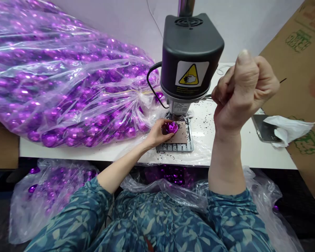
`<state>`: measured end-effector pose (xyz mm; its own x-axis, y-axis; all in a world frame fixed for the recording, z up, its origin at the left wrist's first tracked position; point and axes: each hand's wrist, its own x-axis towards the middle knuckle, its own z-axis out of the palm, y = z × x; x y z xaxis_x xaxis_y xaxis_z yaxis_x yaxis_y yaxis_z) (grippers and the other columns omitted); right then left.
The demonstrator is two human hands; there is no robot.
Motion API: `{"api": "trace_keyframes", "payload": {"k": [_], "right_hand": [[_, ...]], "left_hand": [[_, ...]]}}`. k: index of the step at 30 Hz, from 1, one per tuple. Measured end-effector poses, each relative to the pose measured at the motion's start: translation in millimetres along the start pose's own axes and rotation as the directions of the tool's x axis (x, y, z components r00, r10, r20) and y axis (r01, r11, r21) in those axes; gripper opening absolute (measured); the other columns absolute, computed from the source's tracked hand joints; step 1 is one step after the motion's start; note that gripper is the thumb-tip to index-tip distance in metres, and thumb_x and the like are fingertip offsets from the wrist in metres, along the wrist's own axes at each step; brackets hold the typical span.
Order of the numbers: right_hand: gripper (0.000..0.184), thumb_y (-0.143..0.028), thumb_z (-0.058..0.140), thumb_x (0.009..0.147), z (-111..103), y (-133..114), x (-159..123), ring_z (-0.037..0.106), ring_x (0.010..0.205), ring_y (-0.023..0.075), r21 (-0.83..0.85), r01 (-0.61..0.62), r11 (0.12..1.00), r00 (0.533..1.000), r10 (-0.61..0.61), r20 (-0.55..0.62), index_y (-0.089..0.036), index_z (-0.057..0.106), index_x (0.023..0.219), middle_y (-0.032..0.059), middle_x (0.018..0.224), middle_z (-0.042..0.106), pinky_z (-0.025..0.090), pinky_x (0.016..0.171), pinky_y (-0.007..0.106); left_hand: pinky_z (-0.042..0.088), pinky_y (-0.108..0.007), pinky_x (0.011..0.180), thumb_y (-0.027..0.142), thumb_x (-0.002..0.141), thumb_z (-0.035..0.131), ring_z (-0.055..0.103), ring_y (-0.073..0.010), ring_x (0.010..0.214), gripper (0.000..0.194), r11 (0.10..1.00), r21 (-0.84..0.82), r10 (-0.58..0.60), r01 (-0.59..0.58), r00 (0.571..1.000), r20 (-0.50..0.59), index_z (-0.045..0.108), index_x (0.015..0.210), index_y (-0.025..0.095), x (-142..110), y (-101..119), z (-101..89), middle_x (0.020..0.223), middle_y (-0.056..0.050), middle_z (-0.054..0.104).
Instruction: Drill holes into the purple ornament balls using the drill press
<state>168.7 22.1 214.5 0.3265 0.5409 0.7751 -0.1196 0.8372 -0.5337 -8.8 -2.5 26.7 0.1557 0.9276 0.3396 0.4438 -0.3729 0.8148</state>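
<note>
- Ball [172, 128]: metallic magenta-purple, faceted pattern.
- Drill head [191, 42]: matte charcoal-black.
- Warning label [192, 74]: white ground, yellow triangle, black border.
- Board [183, 133]: light brown.
- Base plate [190, 145]: grey, dark stripes.
- Table [259, 155]: white, black-speckled near base plate.
- Large bag [76, 80]: clear; purple contents.
- Sleeves [73, 213]: teal-blue, pale leaf print.
- Cardboard [286, 84]: brown, green print, reddish patch.
- Tissue [288, 127]: white.

"How do we hold our left hand [155, 134]?"

"Low, its fingers [161, 122] and left thumb [166, 138] curved into a pinch. Our left forearm [123, 162] slants, bare, from the near left toward the middle."

"And our right hand [245, 89]?"

"Raised higher than the left and farther right, curled into a fist, the right thumb [244, 68] on top, tip pointing far. Below it our bare right forearm [227, 161] stands nearly upright."
</note>
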Motion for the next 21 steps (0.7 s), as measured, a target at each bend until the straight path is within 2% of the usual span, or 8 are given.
{"api": "trace_keyframes", "payload": {"k": [5, 9, 13, 18, 21], "right_hand": [[0.061, -0.063, 0.064, 0.082, 0.3, -2.2, -1.1, 0.031, 0.035, 0.0007, -0.070, 0.004, 0.998, 1.000, -0.003, 0.004, -0.019, 0.029, 0.059, -0.0098, 0.042, 0.033, 0.021, 0.039, 0.023], [0.059, -0.058, 0.066, 0.083, 1.3, -3.1, -1.8, 0.031, 0.035, 0.0007, -0.022, 0.017, 1.000, 1.000, -0.017, 0.002, -0.019, 0.029, 0.059, -0.0095, 0.043, 0.032, 0.018, 0.038, 0.023], [0.060, -0.062, 0.064, 0.082, 0.7, -2.9, -2.1, 0.031, 0.035, 0.0007, -0.059, 0.008, 0.998, 1.000, -0.008, 0.005, -0.019, 0.028, 0.059, -0.0095, 0.043, 0.031, 0.020, 0.038, 0.023], [0.060, -0.059, 0.066, 0.085, 0.3, -4.2, -3.4, 0.031, 0.036, 0.0028, -0.069, 0.022, 0.997, 1.000, -0.021, 0.007, -0.020, 0.028, 0.060, -0.0084, 0.044, 0.030, 0.019, 0.039, 0.026], [0.063, -0.067, 0.057, 0.087, 1.4, -6.7, -4.3, 0.031, 0.037, 0.0028, -0.152, 0.022, 0.988, 1.000, -0.020, 0.017, -0.020, 0.025, 0.061, -0.0067, 0.045, 0.029, 0.021, 0.040, 0.026]], "left_hand": [[0.059, -0.038, 0.091, 0.019, 0.075, 0.085, 0.068, -0.0226, 0.105, 0.047, 1.000, -0.022, -0.014, 0.013, 0.999, -0.042, 0.064, 0.117, 0.018, -2.6, 1.6, 5.2, 0.113, -0.008, 0.067], [0.059, -0.039, 0.093, 0.021, 0.077, 0.085, 0.068, -0.0241, 0.109, 0.047, 0.998, -0.070, -0.008, 0.008, 1.000, -0.007, 0.064, 0.119, 0.018, -1.9, -0.2, 5.2, 0.117, -0.010, 0.068], [0.059, -0.041, 0.095, 0.023, 0.076, 0.089, 0.069, -0.0244, 0.107, 0.049, 0.997, -0.076, -0.029, 0.030, 0.999, 0.021, 0.065, 0.119, 0.019, 0.0, -0.6, 4.9, 0.114, -0.008, 0.070], [0.060, -0.041, 0.093, 0.033, 0.072, 0.096, 0.069, -0.0244, 0.104, 0.052, 0.999, -0.019, -0.036, 0.035, 0.999, -0.040, 0.069, 0.114, 0.020, 1.2, -0.8, 8.4, 0.110, -0.007, 0.067], [0.060, -0.043, 0.098, 0.034, 0.073, 0.095, 0.068, -0.0262, 0.111, 0.051, 1.000, -0.010, -0.014, 0.014, 0.997, -0.081, 0.069, 0.115, 0.020, 0.2, -0.1, 16.4, 0.116, -0.008, 0.066]]}}
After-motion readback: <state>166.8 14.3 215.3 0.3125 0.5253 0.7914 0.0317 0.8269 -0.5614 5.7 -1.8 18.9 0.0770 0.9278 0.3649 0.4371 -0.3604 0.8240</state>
